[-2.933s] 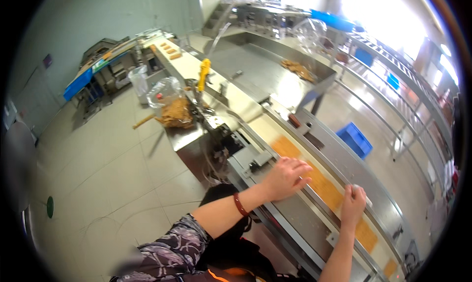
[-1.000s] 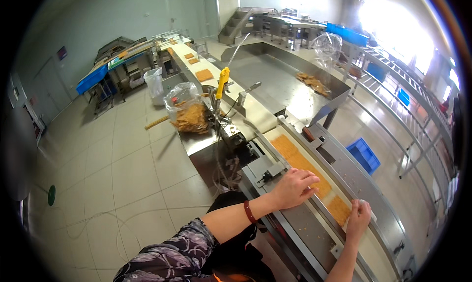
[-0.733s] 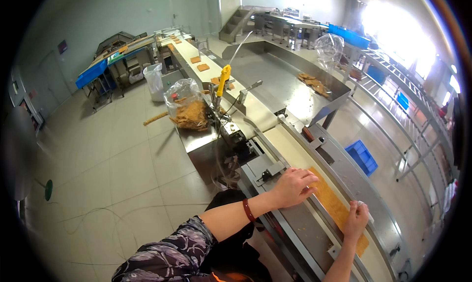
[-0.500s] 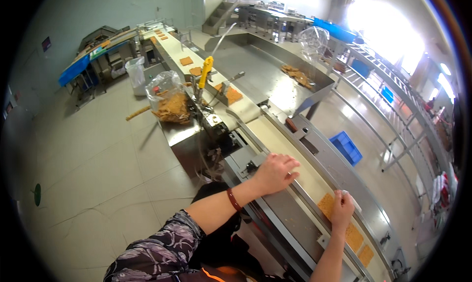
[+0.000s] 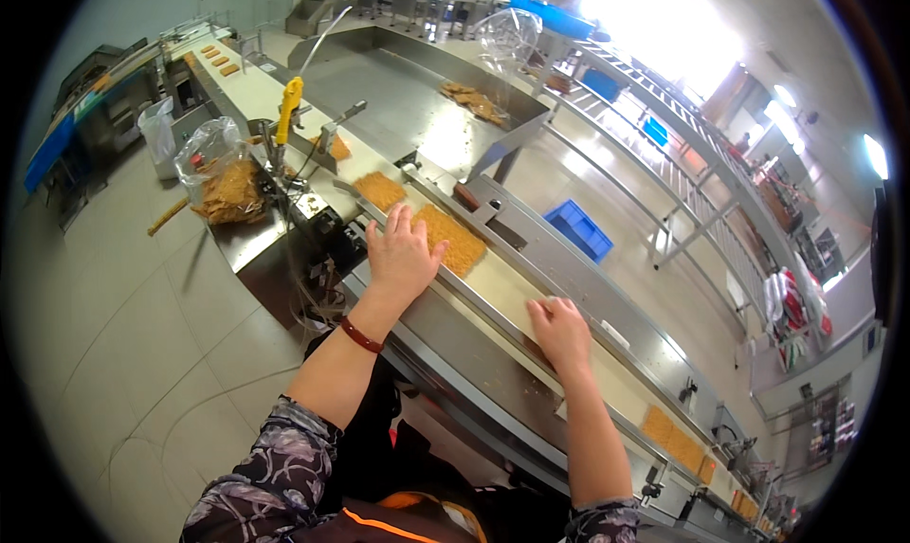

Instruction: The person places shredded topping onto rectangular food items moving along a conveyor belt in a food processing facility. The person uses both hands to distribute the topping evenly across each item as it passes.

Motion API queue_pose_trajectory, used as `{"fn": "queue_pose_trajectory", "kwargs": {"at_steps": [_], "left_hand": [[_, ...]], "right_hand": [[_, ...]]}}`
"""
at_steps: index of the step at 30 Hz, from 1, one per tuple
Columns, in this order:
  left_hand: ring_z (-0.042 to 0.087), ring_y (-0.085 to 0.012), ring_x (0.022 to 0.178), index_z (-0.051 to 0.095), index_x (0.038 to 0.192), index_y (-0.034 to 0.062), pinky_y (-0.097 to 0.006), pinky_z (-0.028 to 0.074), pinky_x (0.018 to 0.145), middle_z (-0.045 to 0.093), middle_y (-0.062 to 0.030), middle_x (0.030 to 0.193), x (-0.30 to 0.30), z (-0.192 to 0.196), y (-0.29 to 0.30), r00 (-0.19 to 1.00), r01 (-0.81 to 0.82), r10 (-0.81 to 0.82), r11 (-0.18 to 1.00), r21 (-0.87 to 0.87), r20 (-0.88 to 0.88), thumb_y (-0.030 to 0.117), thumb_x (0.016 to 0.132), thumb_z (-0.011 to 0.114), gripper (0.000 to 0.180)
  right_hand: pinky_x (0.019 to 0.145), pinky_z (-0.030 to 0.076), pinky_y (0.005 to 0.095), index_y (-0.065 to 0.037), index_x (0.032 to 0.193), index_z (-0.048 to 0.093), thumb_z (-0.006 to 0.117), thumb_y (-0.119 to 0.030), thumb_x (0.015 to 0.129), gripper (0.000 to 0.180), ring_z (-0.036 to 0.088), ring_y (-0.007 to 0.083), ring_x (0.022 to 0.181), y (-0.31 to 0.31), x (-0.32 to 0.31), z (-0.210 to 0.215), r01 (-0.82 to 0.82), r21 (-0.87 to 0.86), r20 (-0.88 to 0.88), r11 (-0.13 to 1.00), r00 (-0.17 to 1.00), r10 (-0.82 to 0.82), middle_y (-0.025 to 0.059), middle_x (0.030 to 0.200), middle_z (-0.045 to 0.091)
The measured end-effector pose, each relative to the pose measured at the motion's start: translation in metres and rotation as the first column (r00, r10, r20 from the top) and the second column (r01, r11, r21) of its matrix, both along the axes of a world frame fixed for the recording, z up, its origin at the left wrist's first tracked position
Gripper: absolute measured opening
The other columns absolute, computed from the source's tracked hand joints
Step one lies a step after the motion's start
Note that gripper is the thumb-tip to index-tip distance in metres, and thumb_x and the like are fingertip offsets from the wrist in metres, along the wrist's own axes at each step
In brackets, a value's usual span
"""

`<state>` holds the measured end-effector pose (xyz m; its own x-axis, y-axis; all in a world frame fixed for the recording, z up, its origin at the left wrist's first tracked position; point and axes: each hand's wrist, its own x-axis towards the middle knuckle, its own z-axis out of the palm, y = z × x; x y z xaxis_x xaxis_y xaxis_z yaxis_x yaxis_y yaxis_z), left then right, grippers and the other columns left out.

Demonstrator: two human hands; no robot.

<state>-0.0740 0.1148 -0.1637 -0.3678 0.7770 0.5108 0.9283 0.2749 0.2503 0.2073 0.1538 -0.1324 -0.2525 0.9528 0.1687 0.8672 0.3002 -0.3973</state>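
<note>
Golden-brown biscuit slabs lie on a narrow cream conveyor belt point(image 5: 509, 287) between metal rails. My left hand point(image 5: 403, 259) reaches over the near rail with its fingers apart. Its fingertips are beside a large biscuit slab point(image 5: 453, 242); whether they touch it I cannot tell. A smaller biscuit slab point(image 5: 379, 190) lies just behind, farther up the belt. Over the belt, lower right, my right hand point(image 5: 564, 336) has its fingers curled closed, and nothing shows in them. Beyond it several biscuit slabs point(image 5: 671, 433) lie in a row along the belt.
A yellow-handled tool point(image 5: 288, 107) stands at the joint with the wider belt point(image 5: 248, 93). Left of it, a clear bag of broken biscuit point(image 5: 227, 190) rests on a metal stand. Across the belt are a large steel tray point(image 5: 379, 93), a blue crate point(image 5: 579, 230) and a long metal frame point(image 5: 682, 154).
The view has swung right. My left hand has moved up the belt beside a large slab, and my right hand has left the slabs lower down. Slabs have come onto the narrow belt's upper end.
</note>
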Motion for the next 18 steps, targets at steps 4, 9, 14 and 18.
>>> {"fn": "queue_pose_trajectory", "kwargs": {"at_steps": [4,9,14,18], "left_hand": [[0.044,-0.03,0.147,0.073,0.118,0.0028,-0.064,0.029,0.117,0.061,-0.0171,0.144,0.025,0.002,-0.004,0.982,0.191,-0.19,0.97,-0.148,0.019,0.051,0.102,0.056,0.054],[0.044,-0.0306,0.147,0.074,0.117,0.0084,-0.066,0.026,0.118,0.065,-0.0129,0.138,0.044,0.006,-0.014,0.918,0.393,-0.381,0.909,-0.137,0.108,0.051,0.103,0.056,0.048],[0.048,-0.0335,0.144,0.068,0.129,0.0108,-0.059,0.032,0.118,0.065,-0.0131,0.138,0.082,0.006,-0.03,0.681,0.685,-0.691,0.718,0.123,0.244,0.045,0.101,0.062,0.045],[0.058,-0.0303,0.132,0.056,0.14,0.0072,-0.042,0.048,0.106,0.066,-0.0135,0.133,0.1,0.023,-0.034,0.398,0.501,-0.707,0.701,0.507,0.585,0.022,0.096,0.073,0.049]], "right_hand": [[0.098,0.05,0.0483,-0.004,0.117,0.071,0.065,-0.054,0.095,0.055,0.067,0.0326,0.114,0.001,-0.038,0.003,0.073,-0.051,0.11,0.996,0.992,-0.067,0.014,0.122,0.069],[0.092,0.052,0.039,-0.002,0.122,0.06,0.075,-0.03,0.094,0.042,0.066,0.025,0.105,-0.01,-0.016,-0.012,0.196,-0.129,-0.408,0.972,0.883,-0.232,0.012,0.115,0.066],[0.087,0.051,0.0284,-0.004,0.132,0.052,0.068,-0.006,0.1,0.037,0.06,0.0134,0.099,-0.041,0.012,0.002,0.238,0.098,-0.882,0.966,0.471,-0.026,0.0077,0.112,0.061],[0.085,0.053,0.0295,-0.005,0.141,0.047,0.066,-0.004,0.1,0.046,0.061,0.0136,0.099,-0.056,0.003,0.019,0.17,0.173,-0.923,0.97,0.371,0.1,0.0084,0.113,0.061]]}}
